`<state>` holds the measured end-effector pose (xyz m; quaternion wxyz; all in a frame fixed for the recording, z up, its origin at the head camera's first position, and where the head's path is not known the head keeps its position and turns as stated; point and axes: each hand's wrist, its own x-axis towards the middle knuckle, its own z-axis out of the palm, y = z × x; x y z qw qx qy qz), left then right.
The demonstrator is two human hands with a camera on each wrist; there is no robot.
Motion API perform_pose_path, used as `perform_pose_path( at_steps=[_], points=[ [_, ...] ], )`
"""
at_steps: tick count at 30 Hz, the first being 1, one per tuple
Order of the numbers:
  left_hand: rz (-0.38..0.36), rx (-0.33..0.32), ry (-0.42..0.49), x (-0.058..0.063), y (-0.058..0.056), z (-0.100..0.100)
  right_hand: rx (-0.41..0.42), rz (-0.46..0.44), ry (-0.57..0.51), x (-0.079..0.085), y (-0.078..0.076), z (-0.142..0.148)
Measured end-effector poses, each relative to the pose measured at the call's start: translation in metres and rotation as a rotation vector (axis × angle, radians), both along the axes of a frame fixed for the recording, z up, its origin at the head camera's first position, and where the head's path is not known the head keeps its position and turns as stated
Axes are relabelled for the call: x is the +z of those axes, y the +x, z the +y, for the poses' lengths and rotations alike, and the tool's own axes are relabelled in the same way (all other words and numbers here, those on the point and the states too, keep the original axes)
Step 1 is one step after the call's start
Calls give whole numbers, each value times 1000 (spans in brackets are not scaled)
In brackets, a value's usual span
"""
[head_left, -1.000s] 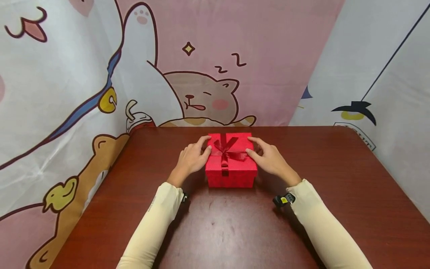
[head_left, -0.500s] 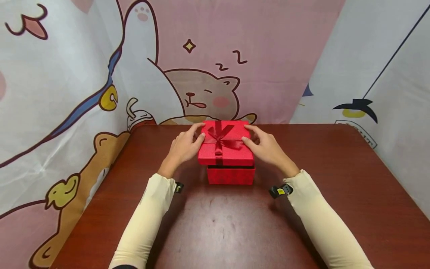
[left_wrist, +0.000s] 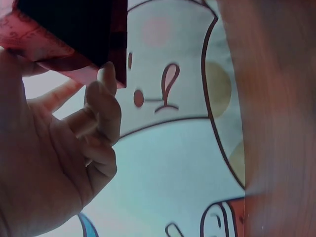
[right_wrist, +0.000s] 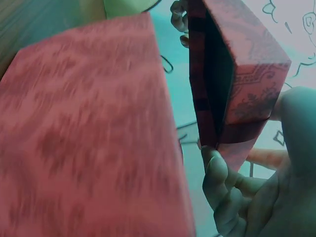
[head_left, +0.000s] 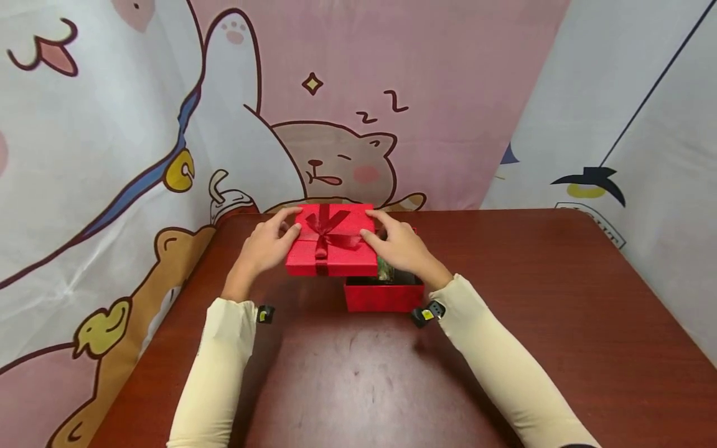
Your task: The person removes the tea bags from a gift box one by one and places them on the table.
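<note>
A red gift box lid (head_left: 336,255) with a dark red ribbon bow hangs above the table, left of and partly over the box. My left hand (head_left: 263,246) grips the lid's left side, and its dark underside shows in the left wrist view. On the opposite side my right hand (head_left: 406,249) holds the lid, thumb toward the top and fingers curled at the rim in the right wrist view. Below stands the uncovered red box (head_left: 384,298), dark inside, with something greenish (head_left: 385,271) showing at its opening. The lid and right hand hide most of the interior.
The brown wooden table (head_left: 358,373) extends around the box on all sides. A cartoon-printed cloth (head_left: 448,93) hangs behind the table's far edge and along both sides.
Both hands have lifted the lid off the box and carried it to the left. The box has stayed in place, and part of its inside now shows.
</note>
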<state>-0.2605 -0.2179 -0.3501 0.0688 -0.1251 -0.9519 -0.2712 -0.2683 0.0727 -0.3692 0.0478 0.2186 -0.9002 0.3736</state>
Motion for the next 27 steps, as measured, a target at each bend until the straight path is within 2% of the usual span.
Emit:
perform_pose_path(
  at_steps=[9,14,20,27],
  points=[
    [-85,22,-30,6,2,-32,-30,-66,98,11,1,-38],
    [-84,18,-21,5,3,-44,-63,-69,165,13,0,-57],
    [-86,-15,-1,4,7,-61,-40,-101,202,14,2,-76],
    [-180,11,-34,6,9,-73,9,-118,242,11,3,-93]
  ],
)
